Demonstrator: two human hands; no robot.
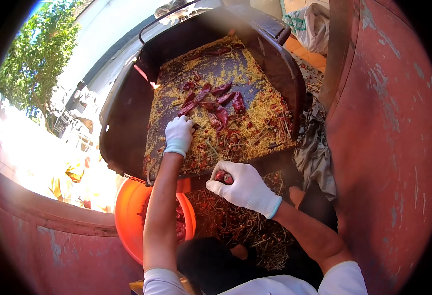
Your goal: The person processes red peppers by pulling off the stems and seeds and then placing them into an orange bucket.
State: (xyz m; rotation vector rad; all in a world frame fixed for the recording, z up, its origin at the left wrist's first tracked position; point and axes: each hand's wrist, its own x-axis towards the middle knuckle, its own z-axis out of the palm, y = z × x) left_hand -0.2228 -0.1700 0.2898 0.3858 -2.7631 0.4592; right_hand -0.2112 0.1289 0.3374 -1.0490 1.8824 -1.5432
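Observation:
My left hand [179, 135], in a white knit glove with a pale blue cuff, reaches into a dark cart bed [123, 121]. Its fingers curl down beside a loose pile of dried red chili peppers [205, 97]; what they touch is mostly hidden. Yellow chili seeds [254, 134] and broken stems cover much of the bed floor around the pile. Nearer to me, just over the bed's front edge, my right hand [240, 184], gloved the same way, is closed around dried chili peppers [224, 177] whose ends show between thumb and fingers.
An orange plastic basin [129, 217] holding red chilies stands below my left forearm. Stems and chili scraps [253, 228] litter the ground by my legs. Peeling red metal panels [378, 147] rise at the right and lower left. Crumpled grey cloth [315, 158] hangs beside the cart; a woven sack [308, 27] lies behind.

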